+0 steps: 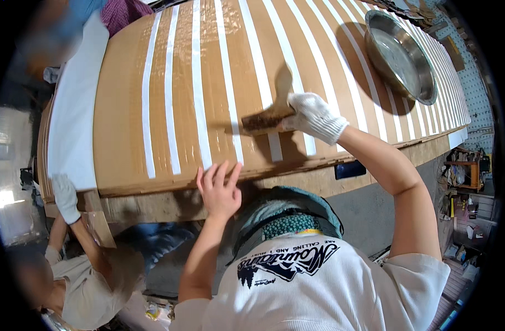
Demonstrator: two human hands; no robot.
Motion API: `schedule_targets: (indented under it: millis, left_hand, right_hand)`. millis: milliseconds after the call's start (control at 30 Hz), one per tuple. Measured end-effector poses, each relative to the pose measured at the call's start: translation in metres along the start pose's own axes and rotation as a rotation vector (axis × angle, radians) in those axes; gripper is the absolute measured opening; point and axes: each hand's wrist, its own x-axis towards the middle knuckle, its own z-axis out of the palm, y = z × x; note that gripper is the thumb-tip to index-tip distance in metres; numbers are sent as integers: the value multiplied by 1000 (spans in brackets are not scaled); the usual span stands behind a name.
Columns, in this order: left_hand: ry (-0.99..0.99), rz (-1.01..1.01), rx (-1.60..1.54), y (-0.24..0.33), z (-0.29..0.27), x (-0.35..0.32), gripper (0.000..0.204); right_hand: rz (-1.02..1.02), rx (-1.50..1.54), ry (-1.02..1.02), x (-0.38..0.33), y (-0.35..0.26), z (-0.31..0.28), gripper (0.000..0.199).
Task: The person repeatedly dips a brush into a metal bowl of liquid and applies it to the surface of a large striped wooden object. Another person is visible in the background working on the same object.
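- The person's right hand (316, 117), in a white knitted glove, is closed around the right end of a flat, wood-coloured brush with a darker brown lower part (266, 118), just above the centre of the frame.
- The brush is over a broad, brown, cardboard-like sheet (120, 110) with long white strips (199, 83); whether it touches the surface cannot be told.
- The person's left hand (219, 190) is bare, its fingers spread and holding nothing, at the sheet's near edge below and left of the brush. The two hands are apart.
- The sheet is on a pale wooden worktop (302, 181), whose edge shows across the middle of the frame.
- A round, silvery metal basin (423, 80) rests on the strips at the upper right, well apart from the right hand.
- A dark, flat, rectangular object (350, 170) is at the worktop's edge, beneath the right forearm.
- A smooth white sheet (78, 110) covers the brown sheet's left end.
- At the left, a co-worker's white-gloved hand (66, 198) touches the white sheet's lower corner.
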Motion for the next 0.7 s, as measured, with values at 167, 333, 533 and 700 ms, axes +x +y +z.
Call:
schedule_targets:
  millis: [167,333,533,700]
  left_hand:
    - [-63,43,8,-1,-6,5,68]
    - [-108,44,60,-6,-3,4,60]
    - [-83,50,129,-15,17,-19,47]
    - [-207,72,105,-7,7,-11,50]
  right_hand:
    - [7,-8,302,116,39,-21,43]
    - [41,-61,445,249,57,-65,42]
    - [27,-196,641,398,70,-114,48]
    - [-133,-368,774,493,99,-135,46]
